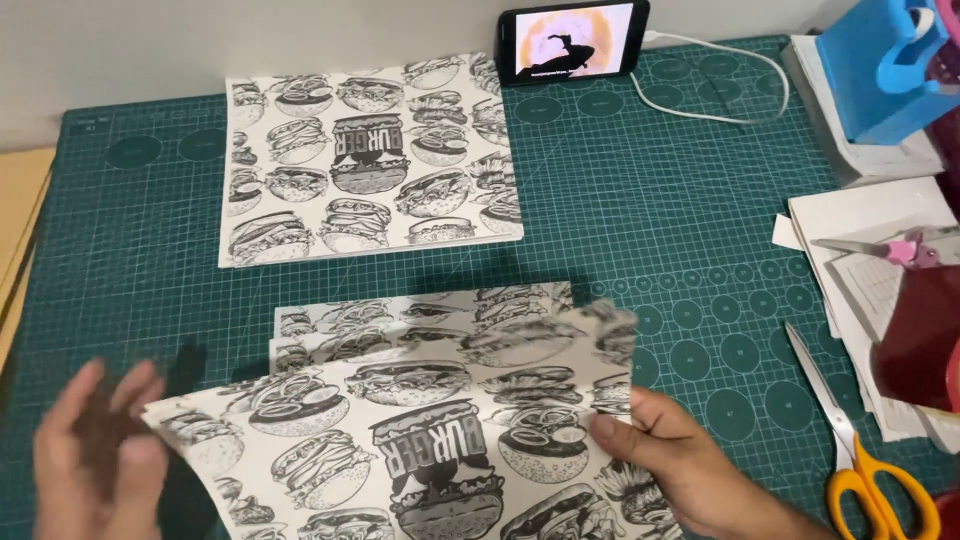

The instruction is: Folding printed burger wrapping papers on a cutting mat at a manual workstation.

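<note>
Burger-print sheet (420,450) lies long side left-right; right hand (680,460) pinches its edge.

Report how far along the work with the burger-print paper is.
Done: one burger-print stack lies squared at the back of the cutting mat. In hand: the right hand grips a loose printed sheet; the left hand is blurred beside it. Left: shifted sheets beneath remain unaligned.

There is one view only, from the camera on my head. It looks steeply down and forward over the worktop (640,200), close enough that my hands sit at the bottom edge, partly cut off. The far wall (300,40) shows as a thin strip along the top.
</note>
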